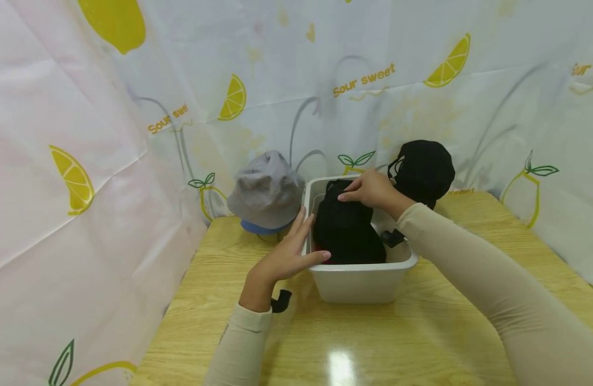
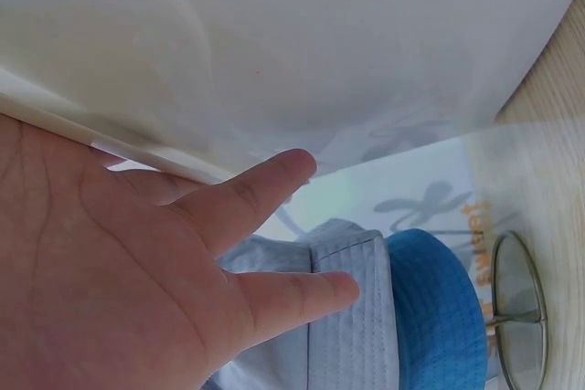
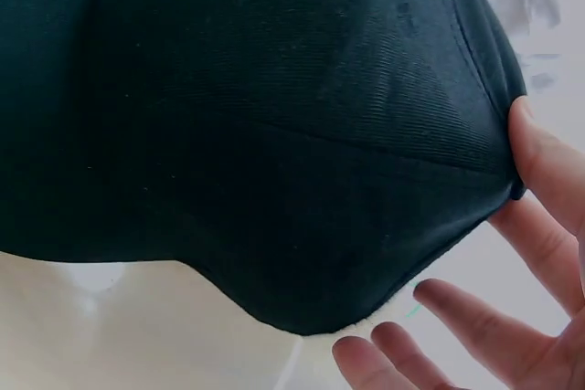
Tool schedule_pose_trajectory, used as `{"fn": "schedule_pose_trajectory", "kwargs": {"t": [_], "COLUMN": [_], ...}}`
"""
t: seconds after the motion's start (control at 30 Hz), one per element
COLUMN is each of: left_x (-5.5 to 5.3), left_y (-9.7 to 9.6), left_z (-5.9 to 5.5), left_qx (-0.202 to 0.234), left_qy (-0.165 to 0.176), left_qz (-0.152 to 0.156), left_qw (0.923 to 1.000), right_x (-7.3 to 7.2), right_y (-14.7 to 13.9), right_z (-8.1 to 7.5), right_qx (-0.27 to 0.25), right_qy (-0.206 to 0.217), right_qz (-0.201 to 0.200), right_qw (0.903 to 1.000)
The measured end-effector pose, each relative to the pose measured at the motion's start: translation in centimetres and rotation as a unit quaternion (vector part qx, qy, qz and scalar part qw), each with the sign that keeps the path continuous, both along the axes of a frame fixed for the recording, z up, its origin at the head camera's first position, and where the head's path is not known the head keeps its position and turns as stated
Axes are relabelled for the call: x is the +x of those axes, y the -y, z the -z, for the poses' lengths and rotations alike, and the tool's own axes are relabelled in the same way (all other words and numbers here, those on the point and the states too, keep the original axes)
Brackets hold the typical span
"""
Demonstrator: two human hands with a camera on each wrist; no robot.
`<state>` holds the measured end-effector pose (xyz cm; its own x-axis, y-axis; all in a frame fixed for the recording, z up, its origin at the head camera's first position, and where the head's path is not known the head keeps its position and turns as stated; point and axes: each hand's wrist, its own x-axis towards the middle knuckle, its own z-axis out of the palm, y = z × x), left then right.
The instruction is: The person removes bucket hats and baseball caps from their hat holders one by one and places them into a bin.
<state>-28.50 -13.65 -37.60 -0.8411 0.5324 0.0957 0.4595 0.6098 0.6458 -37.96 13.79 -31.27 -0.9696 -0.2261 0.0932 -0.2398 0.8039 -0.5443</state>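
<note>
A black cap (image 1: 349, 230) lies inside a white plastic basin (image 1: 356, 287). My right hand (image 1: 371, 190) pinches the cap's far end between thumb and index finger; in the right wrist view the other fingers spread loosely below the black cloth (image 3: 302, 180). On the basin's left rim rests my left hand (image 1: 289, 254), its fingers straight along the outside and its thumb over the edge. The left wrist view has the left palm (image 2: 101, 262) against the basin wall (image 2: 302, 52). A bit of red shows under the cap; what it belongs to is hidden.
Left of the basin, a grey bucket hat (image 1: 267, 185) sits over a blue one (image 1: 264, 227) on a wire stand (image 2: 521, 312). Another black cap (image 1: 424, 169) stands behind right. Small black curved pieces (image 1: 281, 301) show by the left wrist and the basin's right side. Lemon-print cloth (image 1: 277, 59) hangs behind.
</note>
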Motion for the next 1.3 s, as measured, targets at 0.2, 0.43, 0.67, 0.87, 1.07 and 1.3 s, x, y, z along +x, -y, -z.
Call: {"fn": "schedule_pose_trajectory", "kwargs": {"t": [0.2,0.43,0.67,0.87,1.07,1.3], "left_x": [0.1,0.1,0.1,0.1,-0.1,0.0], "left_y": [0.0,0.0,0.0,0.1,0.1,0.1], "left_z": [0.0,0.0,0.0,0.0,0.1,0.0], "left_qx": [-0.001,0.0,0.002,0.001,0.004,0.004], "left_qy": [0.001,0.004,0.002,0.001,0.0,0.003], "left_qz": [-0.001,-0.002,0.001,0.004,0.008,0.007], "left_qw": [1.0,1.0,1.0,1.0,1.0,1.0], "right_x": [-0.2,-0.2,-0.3,-0.7,-0.5,-0.4], "right_y": [0.1,0.3,0.4,0.5,0.7,1.4], "right_z": [0.3,0.5,0.6,0.7,0.6,0.8], "right_qx": [0.021,0.025,0.028,0.072,0.107,0.151], "right_qy": [0.001,-0.006,-0.015,-0.04,-0.052,-0.055], "right_qz": [0.0,-0.012,-0.031,-0.069,-0.108,-0.165], "right_qw": [0.9998,0.9996,0.999,0.9942,0.9871,0.973]}}
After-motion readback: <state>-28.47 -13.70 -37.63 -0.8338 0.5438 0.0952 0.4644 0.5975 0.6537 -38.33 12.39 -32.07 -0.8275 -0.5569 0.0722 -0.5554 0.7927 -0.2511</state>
